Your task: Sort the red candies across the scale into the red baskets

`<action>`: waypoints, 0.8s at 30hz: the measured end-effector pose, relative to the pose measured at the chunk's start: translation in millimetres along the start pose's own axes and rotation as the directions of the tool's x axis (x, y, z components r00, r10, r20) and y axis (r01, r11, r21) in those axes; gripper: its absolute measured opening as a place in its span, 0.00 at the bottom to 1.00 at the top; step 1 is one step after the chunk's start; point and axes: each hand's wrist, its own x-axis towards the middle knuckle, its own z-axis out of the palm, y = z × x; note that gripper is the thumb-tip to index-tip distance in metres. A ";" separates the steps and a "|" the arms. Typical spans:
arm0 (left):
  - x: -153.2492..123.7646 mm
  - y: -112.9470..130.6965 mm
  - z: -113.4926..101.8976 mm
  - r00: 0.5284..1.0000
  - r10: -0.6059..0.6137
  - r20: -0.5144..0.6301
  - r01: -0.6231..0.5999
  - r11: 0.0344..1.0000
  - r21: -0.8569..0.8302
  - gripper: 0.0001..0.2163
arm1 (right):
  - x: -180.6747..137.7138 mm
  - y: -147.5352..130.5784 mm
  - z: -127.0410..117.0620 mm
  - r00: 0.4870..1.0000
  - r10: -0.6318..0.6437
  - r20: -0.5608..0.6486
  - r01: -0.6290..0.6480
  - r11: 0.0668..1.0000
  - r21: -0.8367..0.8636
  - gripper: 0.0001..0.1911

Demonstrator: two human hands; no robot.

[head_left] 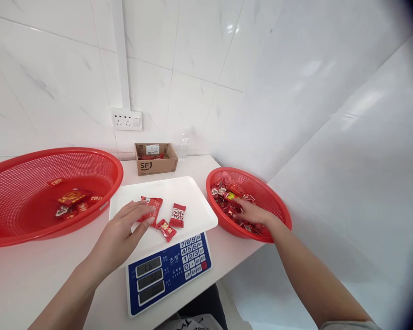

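Over the white scale tray (124, 193) my left hand (125, 229) reaches in with its thumb and fingers apart. Its fingertips are at a red packet (154, 207), partly covering it; whether they press on it I cannot tell. Right of that packet lie a red-and-white wrapped packet (177, 215) and a small red wrapped sweet (166, 230). My right hand (250, 213) dips into the right red basket (273, 201), fingers spread over a heap of small wrapped sweets (223, 195). No sweet shows clearly in its grasp, and some fingertips are hidden among the wrappers.
A larger red basket (17, 195) at left holds several red packets (72, 197). The scale's blue keypad panel (174, 268) faces me. Behind the tray stand a small cardboard box (158, 167) with red items and a clear plastic item (183, 144). White walls bound the table (234, 254).
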 end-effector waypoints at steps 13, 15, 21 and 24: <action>-0.8 -5.5 0.7 0.989 0.139 0.048 -0.145 0.975 0.167 0.16 | 10.8 12.6 16.2 0.992 -0.070 0.106 0.070 0.998 -0.002 0.27; -0.9 -5.3 0.7 0.988 0.144 0.048 -0.150 0.974 0.172 0.16 | 11.2 11.9 16.1 0.993 -0.089 0.080 0.089 0.996 0.012 0.20; 0.1 -5.5 -0.4 0.989 0.138 0.047 -0.143 0.977 0.160 0.16 | 6.8 8.5 8.9 0.995 -0.078 -0.066 0.083 0.994 0.072 0.11; 0.1 -5.3 -1.8 0.992 0.122 0.036 -0.126 0.980 0.154 0.16 | 2.9 9.2 4.3 0.986 -0.040 -0.160 0.056 0.994 0.097 0.07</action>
